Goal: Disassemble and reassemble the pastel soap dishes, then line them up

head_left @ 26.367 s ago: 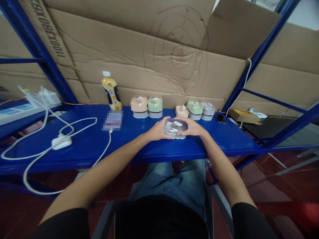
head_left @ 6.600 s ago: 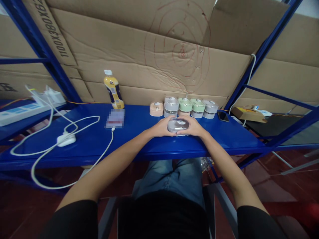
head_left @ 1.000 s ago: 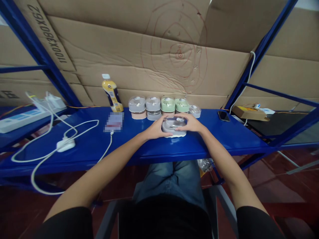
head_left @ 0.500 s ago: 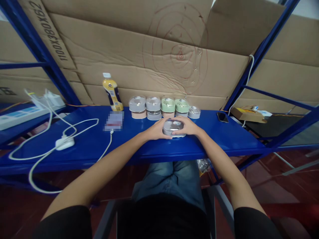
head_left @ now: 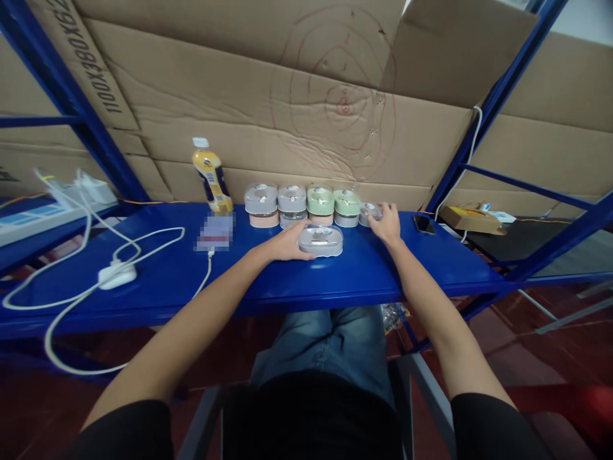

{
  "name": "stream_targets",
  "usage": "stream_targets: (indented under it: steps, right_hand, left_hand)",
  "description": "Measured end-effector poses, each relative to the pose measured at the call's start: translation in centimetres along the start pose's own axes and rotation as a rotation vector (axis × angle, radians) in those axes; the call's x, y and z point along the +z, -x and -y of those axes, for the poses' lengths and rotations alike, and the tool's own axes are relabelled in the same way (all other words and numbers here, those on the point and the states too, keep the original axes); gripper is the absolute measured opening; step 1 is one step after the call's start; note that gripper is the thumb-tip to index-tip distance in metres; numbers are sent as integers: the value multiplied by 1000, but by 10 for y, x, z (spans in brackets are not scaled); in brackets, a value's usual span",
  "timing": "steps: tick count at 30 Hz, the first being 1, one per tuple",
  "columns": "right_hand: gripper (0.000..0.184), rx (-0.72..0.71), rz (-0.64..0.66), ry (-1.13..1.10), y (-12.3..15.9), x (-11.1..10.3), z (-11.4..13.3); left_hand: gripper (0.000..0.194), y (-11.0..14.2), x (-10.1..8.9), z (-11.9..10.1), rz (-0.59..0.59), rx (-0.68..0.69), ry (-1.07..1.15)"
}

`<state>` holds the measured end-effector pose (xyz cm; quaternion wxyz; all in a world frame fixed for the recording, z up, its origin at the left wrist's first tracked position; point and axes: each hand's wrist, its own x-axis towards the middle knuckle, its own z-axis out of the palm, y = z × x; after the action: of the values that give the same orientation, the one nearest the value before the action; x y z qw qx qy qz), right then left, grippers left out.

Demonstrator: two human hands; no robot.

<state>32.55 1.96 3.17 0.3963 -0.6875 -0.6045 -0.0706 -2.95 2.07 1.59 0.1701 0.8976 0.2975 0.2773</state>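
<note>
A grey oval lidded box [head_left: 320,243] with a clear top sits on the blue table near its front. My left hand [head_left: 290,243] is curled round its left end, thumb in front and fingers behind. At the right end of a back row, my right hand [head_left: 389,225] grips a single grey lidded box [head_left: 368,215] from its right side; the fingertips are partly hidden. To the left of that box stand stacked pairs: two with grey boxes [head_left: 261,199] on top and two with green boxes [head_left: 320,202] on top. Some lower boxes are pink.
A yellow drink bottle [head_left: 213,179] stands at back left, behind a blurred-out flat device [head_left: 215,231] on a white cable. A white charger [head_left: 117,275] and looping cables lie at left. A phone [head_left: 424,224] lies at right. Cardboard [head_left: 230,96] backs the blue table [head_left: 364,275].
My right hand has let go of the front grey box and moved right and back to the single grey box in the row. My left hand stays at the front box.
</note>
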Motion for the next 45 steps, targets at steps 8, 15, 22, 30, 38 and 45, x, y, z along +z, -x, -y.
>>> stream_targets:
  steps: [8, 15, 22, 30, 38, 45]
  right_hand:
    - [69, -75, 255, 262, 1, 17, 1]
    - [56, 151, 84, 304, 0, -1, 3]
    - [74, 189, 174, 282, -8, -6, -17]
    - [76, 110, 274, 280, -13, 3, -24]
    - [92, 174, 526, 358, -23, -35, -25]
    - [103, -198, 803, -39, -6, -54, -15]
  left_hand:
    - [67, 1, -1, -19, -55, 60, -7]
    - [62, 2, -4, -14, -67, -12, -53]
    - [52, 5, -19, -14, -52, -65, -240]
    - [62, 4, -12, -14, -91, 25, -293]
    - [56, 6, -14, -18, -126, 45, -344]
    - [59, 4, 16, -59, -154, 208, -119]
